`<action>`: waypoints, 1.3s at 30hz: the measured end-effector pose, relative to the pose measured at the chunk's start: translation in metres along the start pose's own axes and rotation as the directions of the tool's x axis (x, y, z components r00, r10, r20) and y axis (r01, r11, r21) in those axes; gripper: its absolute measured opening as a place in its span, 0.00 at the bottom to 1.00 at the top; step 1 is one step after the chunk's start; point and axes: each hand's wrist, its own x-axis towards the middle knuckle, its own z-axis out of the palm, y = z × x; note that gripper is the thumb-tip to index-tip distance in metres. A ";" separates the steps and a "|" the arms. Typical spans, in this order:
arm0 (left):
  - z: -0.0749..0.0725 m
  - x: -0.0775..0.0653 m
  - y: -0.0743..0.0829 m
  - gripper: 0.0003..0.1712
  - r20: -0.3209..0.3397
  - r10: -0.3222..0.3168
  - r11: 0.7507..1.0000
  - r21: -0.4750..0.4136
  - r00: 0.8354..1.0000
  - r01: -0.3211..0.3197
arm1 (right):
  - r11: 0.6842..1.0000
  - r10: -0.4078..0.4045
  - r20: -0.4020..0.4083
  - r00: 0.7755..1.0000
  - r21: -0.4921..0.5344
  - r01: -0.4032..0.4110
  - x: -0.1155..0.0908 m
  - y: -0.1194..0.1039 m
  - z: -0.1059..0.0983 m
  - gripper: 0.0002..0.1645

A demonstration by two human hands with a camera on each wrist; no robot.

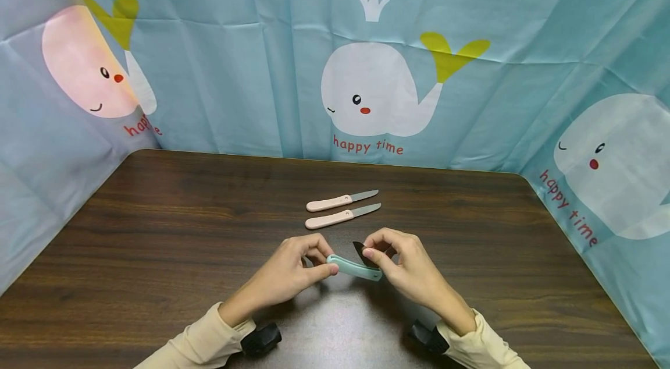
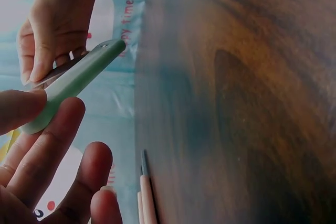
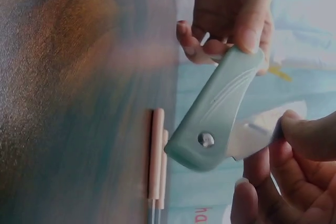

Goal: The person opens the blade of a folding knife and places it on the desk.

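A folding knife with a mint-green handle (image 1: 356, 268) is held up over the table between both hands. My left hand (image 1: 295, 267) pinches the free end of the handle between thumb and fingers. The blade (image 3: 257, 129) stands partly out of the handle, at an angle to it, and my right hand (image 1: 400, 261) pinches it between thumb and forefinger. A round metal rivet (image 3: 206, 139) shows at the pivot end in the right wrist view. Seen from the left wrist, the handle (image 2: 79, 85) slants up toward the right hand (image 2: 58, 30).
Two knives with pale pink handles, one farther back (image 1: 330, 203) and one nearer (image 1: 330, 220), lie side by side with blades out on the dark wooden table (image 1: 183, 229). Behind it hangs a light blue curtain (image 1: 220, 78) printed with whales.
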 end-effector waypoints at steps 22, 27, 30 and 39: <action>0.000 0.000 -0.004 0.07 0.046 0.031 0.999 0.014 0.998 -0.032 | 0.997 -0.026 0.033 0.999 0.071 0.024 -0.001 0.000 0.004 0.03; 0.002 0.000 -0.005 0.06 0.061 0.037 0.999 0.010 0.997 -0.038 | 0.997 -0.030 0.046 0.999 0.076 0.026 0.000 0.001 0.007 0.04; 0.003 0.000 -0.006 0.06 0.088 0.052 0.999 0.011 0.995 -0.053 | 0.997 -0.035 0.048 0.998 0.063 0.032 0.000 0.001 0.008 0.05; 0.003 -0.001 -0.008 0.09 0.124 0.100 0.993 0.048 0.987 -0.106 | 0.999 -0.045 0.036 0.998 0.025 0.044 -0.001 0.001 0.009 0.03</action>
